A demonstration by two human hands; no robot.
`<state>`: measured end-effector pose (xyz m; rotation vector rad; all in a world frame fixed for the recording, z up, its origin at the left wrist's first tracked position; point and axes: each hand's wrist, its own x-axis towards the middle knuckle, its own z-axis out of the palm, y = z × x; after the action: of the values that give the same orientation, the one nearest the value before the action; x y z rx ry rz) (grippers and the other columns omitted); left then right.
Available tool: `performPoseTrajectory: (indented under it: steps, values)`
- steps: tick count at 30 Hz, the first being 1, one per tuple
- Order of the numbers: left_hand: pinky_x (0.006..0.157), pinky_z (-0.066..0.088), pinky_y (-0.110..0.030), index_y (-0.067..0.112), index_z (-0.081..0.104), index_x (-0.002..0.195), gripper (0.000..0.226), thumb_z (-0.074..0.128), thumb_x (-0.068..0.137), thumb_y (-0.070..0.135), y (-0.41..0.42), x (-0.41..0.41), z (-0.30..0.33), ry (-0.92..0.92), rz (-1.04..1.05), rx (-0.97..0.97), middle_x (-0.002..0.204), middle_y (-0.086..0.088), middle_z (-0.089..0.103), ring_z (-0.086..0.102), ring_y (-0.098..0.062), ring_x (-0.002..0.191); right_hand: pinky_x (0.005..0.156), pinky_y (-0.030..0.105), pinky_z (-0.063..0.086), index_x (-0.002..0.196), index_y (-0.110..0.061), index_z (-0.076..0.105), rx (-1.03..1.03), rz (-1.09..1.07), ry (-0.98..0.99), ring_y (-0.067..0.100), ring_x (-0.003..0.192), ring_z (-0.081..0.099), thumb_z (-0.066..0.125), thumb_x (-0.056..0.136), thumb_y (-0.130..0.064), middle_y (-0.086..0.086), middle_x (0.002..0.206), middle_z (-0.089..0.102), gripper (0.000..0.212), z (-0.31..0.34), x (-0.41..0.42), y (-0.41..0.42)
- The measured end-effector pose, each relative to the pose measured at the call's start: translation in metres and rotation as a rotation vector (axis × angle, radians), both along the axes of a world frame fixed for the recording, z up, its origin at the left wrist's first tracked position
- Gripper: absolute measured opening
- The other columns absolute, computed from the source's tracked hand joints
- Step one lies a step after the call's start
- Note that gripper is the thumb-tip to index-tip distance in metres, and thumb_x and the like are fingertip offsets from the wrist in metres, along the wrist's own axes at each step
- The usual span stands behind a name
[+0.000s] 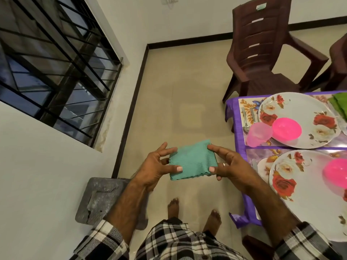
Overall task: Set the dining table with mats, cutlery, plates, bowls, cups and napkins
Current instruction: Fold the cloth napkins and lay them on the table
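Head view shows us standing beside the desk (237, 117), which is draped in a purple cloth, with both hands raised over the tiled floor. We hold a folded teal ribbed cloth napkin (193, 160) between them, clear of the desk and to its left. Our left hand (157, 167) keeps its grip on the napkin's left edge, thumb pressed on top and fingers spread along the far side. Our right hand (228, 166), wearing a ring, pinches the right edge, thumb on top, fingers curled beneath.

On the desk, a round white plate printed with red roses (298, 120) sits on a floral place mat (247, 106), carrying a bright pink plastic bowl (286, 128). A translucent pink plastic cup (259, 133) stands just beside that bowl. Steel cutlery (247, 117) lies left of the plate. A second rose plate (300, 186) lies nearer us. A dark brown plastic chair (262, 53) stands beyond the desk.
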<state>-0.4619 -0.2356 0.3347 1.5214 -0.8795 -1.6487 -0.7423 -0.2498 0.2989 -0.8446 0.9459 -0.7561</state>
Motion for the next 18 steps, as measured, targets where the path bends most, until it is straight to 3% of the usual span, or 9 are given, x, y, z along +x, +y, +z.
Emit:
performPoseTrajectory:
  steps: [3,5,7,10,12,14,16,18]
  values:
    - [0.105,0.057,-0.057,0.029,0.064,0.147,0.096,0.094,0.064,-0.011,0.001,0.000,0.015,0.101,-0.047,-0.073,0.169,0.009,0.036,0.064,-0.029,0.134,0.059,0.031,0.056,0.150,-0.023,0.053,0.054,-0.048,-0.170,0.027,0.092,0.072,0.086,0.075,-0.004,0.006,0.141,0.068,0.083,0.010,-0.004,-0.003]
    - [0.106,0.056,-0.057,0.034,0.062,0.148,0.098,0.093,0.067,-0.011,0.002,-0.003,0.027,0.105,-0.101,-0.121,0.168,0.015,0.037,0.061,-0.028,0.137,0.081,0.042,0.060,0.145,-0.019,0.060,0.197,-0.137,-0.264,0.028,0.104,0.073,0.088,0.079,-0.033,0.013,0.134,0.071,0.072,0.016,0.002,-0.007]
    - [0.106,0.058,-0.053,0.038,0.059,0.150,0.101,0.094,0.068,-0.010,0.002,-0.008,0.037,0.070,-0.191,-0.158,0.169,0.022,0.032,0.059,-0.021,0.139,0.104,0.049,0.053,0.133,-0.009,0.069,0.376,-0.131,-0.232,0.032,0.115,0.071,0.075,0.092,-0.043,0.018,0.129,0.073,0.053,0.019,0.015,-0.008]
    - [0.103,0.059,-0.050,0.045,0.047,0.157,0.110,0.093,0.072,-0.008,0.000,-0.013,0.044,0.014,-0.295,-0.210,0.168,0.027,0.030,0.058,-0.019,0.139,0.093,0.043,0.055,0.116,-0.004,0.075,0.309,-0.133,-0.062,0.030,0.105,0.070,0.071,0.098,-0.026,0.018,0.117,0.077,0.028,0.026,0.032,-0.010]
    - [0.105,0.058,-0.048,0.048,0.033,0.162,0.118,0.094,0.074,-0.001,-0.004,-0.013,0.042,0.042,-0.196,-0.194,0.165,0.020,0.038,0.059,-0.023,0.139,0.087,0.037,0.056,0.114,-0.005,0.074,0.170,-0.211,-0.118,0.028,0.105,0.067,0.068,0.099,-0.015,0.012,0.110,0.078,0.019,0.033,0.035,-0.015]
    - [0.100,0.060,-0.044,0.040,0.028,0.165,0.114,0.093,0.075,0.016,-0.008,-0.013,0.043,0.140,-0.010,-0.062,0.160,0.005,0.048,0.063,-0.022,0.135,0.081,0.034,0.059,0.118,-0.007,0.069,0.041,-0.246,-0.209,0.027,0.100,0.067,0.067,0.097,-0.014,0.009,0.108,0.075,0.022,0.043,0.035,-0.019]
    - [0.087,0.064,-0.040,0.017,0.053,0.151,0.093,0.097,0.070,0.031,-0.011,-0.014,0.044,0.253,0.077,0.081,0.136,-0.007,0.068,0.074,-0.020,0.112,0.081,0.036,0.061,0.125,-0.008,0.065,-0.065,-0.210,-0.248,0.027,0.097,0.068,0.068,0.095,-0.014,0.012,0.111,0.073,0.031,0.054,0.036,-0.024]
    - [0.093,0.062,-0.044,0.006,0.076,0.121,0.066,0.100,0.069,0.038,-0.015,-0.015,0.046,0.347,0.041,0.193,0.117,-0.015,0.076,0.076,-0.027,0.104,0.087,0.041,0.061,0.134,-0.014,0.062,-0.165,-0.149,-0.192,0.029,0.101,0.071,0.069,0.096,-0.015,0.016,0.120,0.072,0.038,0.061,0.037,-0.030]
